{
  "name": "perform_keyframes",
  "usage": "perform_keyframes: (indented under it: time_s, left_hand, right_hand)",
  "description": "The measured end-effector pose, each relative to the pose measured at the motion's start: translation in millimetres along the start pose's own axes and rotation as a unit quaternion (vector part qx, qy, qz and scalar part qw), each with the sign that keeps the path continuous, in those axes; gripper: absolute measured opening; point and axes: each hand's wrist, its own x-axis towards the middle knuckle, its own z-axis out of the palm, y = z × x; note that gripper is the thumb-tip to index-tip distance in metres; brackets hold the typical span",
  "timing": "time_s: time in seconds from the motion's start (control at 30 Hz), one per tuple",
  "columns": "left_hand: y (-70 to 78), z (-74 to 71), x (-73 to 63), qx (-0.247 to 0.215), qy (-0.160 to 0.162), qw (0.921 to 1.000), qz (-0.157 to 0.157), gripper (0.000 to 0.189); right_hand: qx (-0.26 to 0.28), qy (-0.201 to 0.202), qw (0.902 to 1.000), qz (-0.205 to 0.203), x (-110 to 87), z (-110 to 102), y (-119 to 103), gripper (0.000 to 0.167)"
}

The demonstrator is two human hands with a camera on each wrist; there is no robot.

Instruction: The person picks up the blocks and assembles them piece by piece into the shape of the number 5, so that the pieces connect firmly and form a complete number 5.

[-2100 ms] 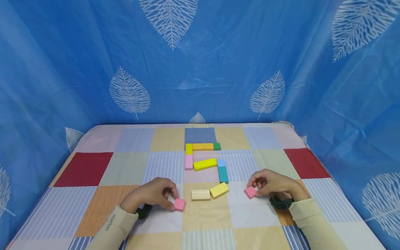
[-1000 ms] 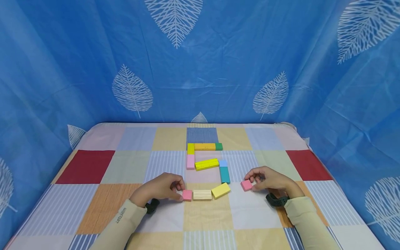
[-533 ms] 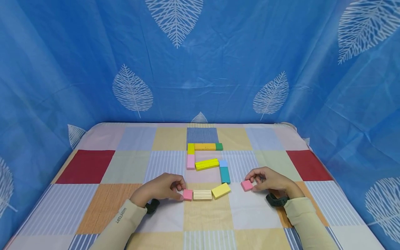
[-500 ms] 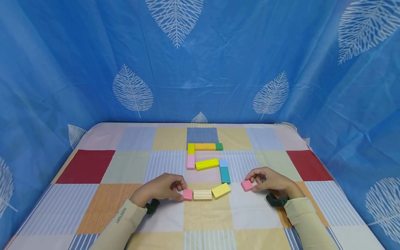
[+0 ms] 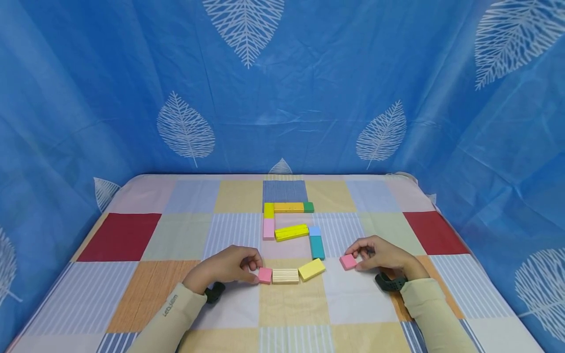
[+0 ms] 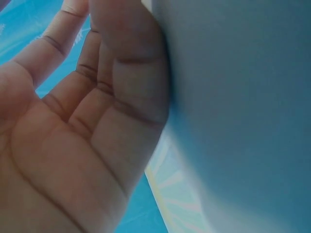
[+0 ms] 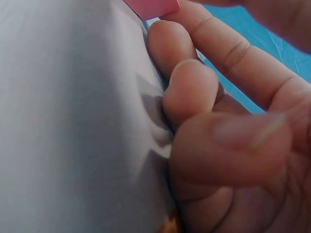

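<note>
My left hand (image 5: 231,264) pinches a small pink block (image 5: 265,275) between thumb and fingers, at the left end of a striped natural-wood block (image 5: 285,276). To the right of that block lies a slanted yellow block (image 5: 311,269). My right hand (image 5: 377,255) holds another small pink block (image 5: 347,262) by its edges on the cloth, to the right of the yellow one. In the right wrist view part of that pink block (image 7: 154,7) shows between fingertips, with the other fingers curled on the cloth. The left wrist view shows only the palm and fingers; the block is hidden there.
Farther back lie an orange block (image 5: 289,207), a green one (image 5: 308,207), a yellow-green one (image 5: 269,210), a light pink one (image 5: 269,229), a ridged yellow one (image 5: 292,232), a light blue one (image 5: 314,231) and a teal one (image 5: 317,247). A patchwork cloth (image 5: 291,304) covers the table.
The left hand has brought its pink block right and away from me, up to the striped block. The right hand has shifted its block slightly farther back. Over the last second both hold still.
</note>
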Motion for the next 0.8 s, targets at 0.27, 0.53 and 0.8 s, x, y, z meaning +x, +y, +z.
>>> perform_keyframes:
  time_s: [0.27,0.53,0.8]
  left_hand:
    - [-1.5,0.1,-0.6,-0.003,0.002,1.0,-0.005,0.025]
    - [-2.2,-0.9,-0.9,-0.009,-0.003,0.9999,-0.011,0.026]
    - [-4.2,-1.0,0.5,-0.017,-0.01,0.9997,-0.014,0.03]
  right_hand:
    - [0.0,0.008,0.9999,-0.008,0.3,1.3,1.2,0.03]
    - [0.011,0.012,0.9995,-0.026,0.1,1.3,2.3,0.029]
    - [0.006,0.018,0.9993,-0.032,0.4,1.6,0.6,0.029]
